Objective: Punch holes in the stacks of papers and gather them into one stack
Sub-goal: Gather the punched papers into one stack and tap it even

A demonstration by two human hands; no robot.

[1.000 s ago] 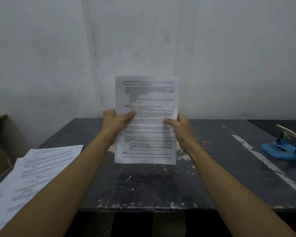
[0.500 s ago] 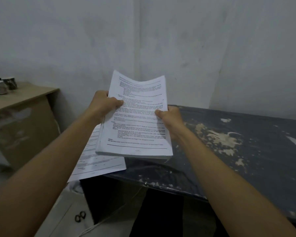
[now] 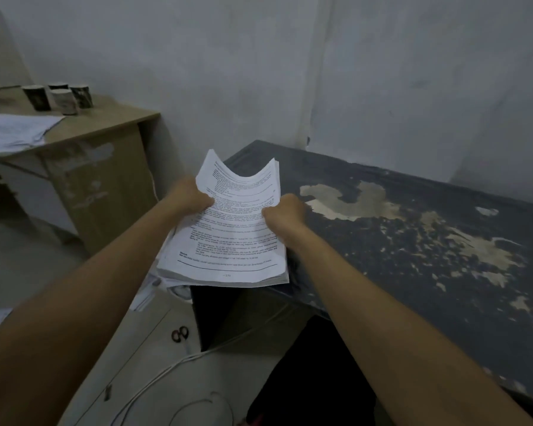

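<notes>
Over the left end of the dark table [image 3: 413,272]: paper stack [image 3: 228,241] held in both hands.

Left hand [image 3: 191,198] grasps the stack's left edge, thumb on the top sheet; right hand [image 3: 285,215] grasps the right edge likewise. The far edge of the stack sags in the middle. More sheets [image 3: 163,281] lie just beneath. Wooden desk [image 3: 105,124] stands to the left, carrying cups [image 3: 59,98] and loose papers [image 3: 13,130]. Scissors [image 3: 179,334] and a white cable [image 3: 154,379] lie on the floor.
</notes>
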